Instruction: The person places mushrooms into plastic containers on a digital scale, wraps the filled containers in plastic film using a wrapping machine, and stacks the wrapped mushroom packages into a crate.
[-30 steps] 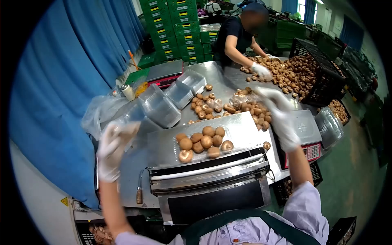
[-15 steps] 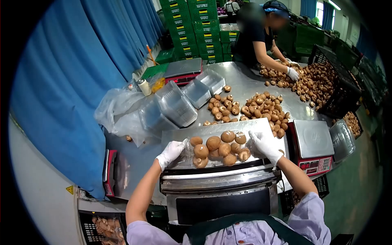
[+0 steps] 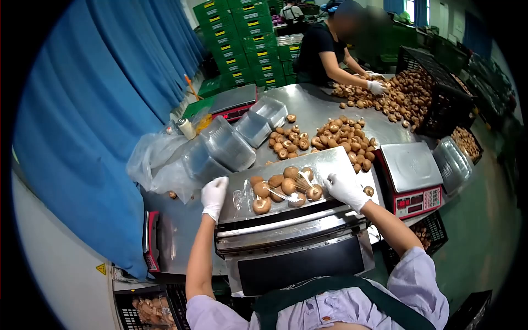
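At frame centre, clear film [image 3: 306, 180] is clamped by the right hand [image 3: 344, 190], apparently for tautness over mushrooms [image 3: 288, 186]; the left hand [image 3: 214, 196] is held closed, contents unclear.

I can't read any words or numbers from here. A little yellow triangle sign [image 3: 101, 268] sits low on the pale wall [image 3: 60, 247], with a dark mark too small to make out. The tall stack of green crates [image 3: 237, 70] has yellow labels [image 3: 213, 20] and white print, all too tiny to read. The red scale [image 3: 413, 187] on the right has a display [image 3: 408, 203] and buttons [image 3: 430, 199], but they're blurry.
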The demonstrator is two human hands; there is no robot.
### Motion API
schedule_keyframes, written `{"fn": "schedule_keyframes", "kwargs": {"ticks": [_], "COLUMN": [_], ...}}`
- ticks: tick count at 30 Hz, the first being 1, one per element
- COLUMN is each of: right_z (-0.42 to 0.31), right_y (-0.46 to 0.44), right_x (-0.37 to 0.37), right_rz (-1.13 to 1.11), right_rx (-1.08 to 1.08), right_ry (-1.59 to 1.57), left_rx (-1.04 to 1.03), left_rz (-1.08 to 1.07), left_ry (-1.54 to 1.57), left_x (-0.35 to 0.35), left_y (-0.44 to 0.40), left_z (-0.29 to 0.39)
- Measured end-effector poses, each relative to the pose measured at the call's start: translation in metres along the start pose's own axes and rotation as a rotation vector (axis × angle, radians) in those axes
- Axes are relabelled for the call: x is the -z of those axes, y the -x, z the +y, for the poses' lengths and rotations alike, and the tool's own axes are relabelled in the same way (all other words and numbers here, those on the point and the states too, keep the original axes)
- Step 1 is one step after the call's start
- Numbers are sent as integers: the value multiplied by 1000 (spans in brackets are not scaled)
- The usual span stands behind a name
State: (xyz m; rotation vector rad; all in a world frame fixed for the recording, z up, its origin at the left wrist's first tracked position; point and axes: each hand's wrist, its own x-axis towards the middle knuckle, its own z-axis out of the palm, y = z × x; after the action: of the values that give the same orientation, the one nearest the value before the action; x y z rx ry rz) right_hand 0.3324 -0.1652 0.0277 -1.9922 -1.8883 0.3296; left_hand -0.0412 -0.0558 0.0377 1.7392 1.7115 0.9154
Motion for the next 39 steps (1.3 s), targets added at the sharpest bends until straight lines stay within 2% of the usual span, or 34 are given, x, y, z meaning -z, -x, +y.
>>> {"fn": "schedule_keyframes", "kwargs": {"ticks": [1, 2, 3, 5, 6, 7, 8, 9, 10, 11, 12, 14, 15, 16, 17, 19, 21, 22, 23, 25, 27, 29, 31, 32, 33, 34, 35, 36, 37, 38, 39], "right_z": [4, 8, 10, 7, 0, -5, -7, 4, -6, -16, -1, 2, -11, -15, -12, 0, 5, 5, -5, 12, 9, -1, 0, 0, 24, 23, 24, 22, 17, 15, -7], "right_y": [-3, -7, -10, -11, -6, 1, 7, 10, 33, 61, 83, 144, 167, 189, 207, 228, 214, 207, 192, 190, 185, 188, 201, 211, 238, 254, 273, 274, 273, 274, 256], "right_x": [-10, -19, -24, -18, -9, -2, 3, -9, 5, 18, 9, 4, 21, 23, 12, -19, -24, -19, 0, 1, 30, 65, 64, 55, 10, -11, -34, -48, -60, -62, -46], "right_rz": [4, 40, 77, 72, -15, -106, -73, 55, 25, 50, 98, -53, -134, -208, -244, -279, -310, -341, -509, -380, -189, -21, -199, -329, -408, -578, -445, -581, -436, -327, -199], "right_rx": [-7, 9, 28, 51, -50, -152, -153, -18, -26, -96, -2, -178, -211, -309, -308, -289, -251, -203, -394, -322, -428, -412, -461, -412, -412, -441, -286, -224, -200, -196, -187], "right_ry": [-1, -22, -42, -57, -304, -551, -719, -675, -724, -759, -598, -705, -780, -757, -766, -510, -432, -355, -450, -574, -781, -750, -627, -425, -370, -242, -190, -139, -265, -630, -990], "left_rx": [-279, -127, -165, -74, -72, -118, -166, -219, -192, -250, -344, -182, 119, 222, 250, 245, 356, 479, 520, 460, 658, 534, 544, 437, 325, -399, -12, -38, 2, 60, 133], "left_rz": [34, -209, -285, -190, -189, -134, -76, 45, 25, 46, 55, -16, -144, -172, -242, -297, -363, -477, -482, -386, -332, -163, -112, -126, -139, -361, -513, -500, -606, -494, -560], "left_ry": [-198, -313, -392, -451, -456, -377, -296, -236, 103, 129, 236, 233, 463, 487, 413, 214, 290, 271, 278, 213, 476, 440, 321, 127, -67, -658, -361, 76, 195, 602, 767], "left_x": [-5, -14, -25, -46, -47, -48, -48, -43, -40, -19, -19, -18, -7, -1, -3, -17, -33, -30, -28, -23, 8, 27, 27, 20, 12, 7, -7, -21, -36, -52, -55], "left_y": [8, 17, 27, 38, 43, 49, 53, 67, 77, 112, 137, 199, 230, 254, 274, 298, 298, 280, 274, 269, 265, 270, 287, 302, 320, 333, 352, 355, 355, 353, 344], "left_z": [9, 19, 19, 14, 8, 3, -2, 12, 6, 42, 40, 10, 19, 24, -4, -36, -62, -56, -48, -41, -12, -3, -15, -28, -45, -58, -73, -57, -59, -58, -46]}}
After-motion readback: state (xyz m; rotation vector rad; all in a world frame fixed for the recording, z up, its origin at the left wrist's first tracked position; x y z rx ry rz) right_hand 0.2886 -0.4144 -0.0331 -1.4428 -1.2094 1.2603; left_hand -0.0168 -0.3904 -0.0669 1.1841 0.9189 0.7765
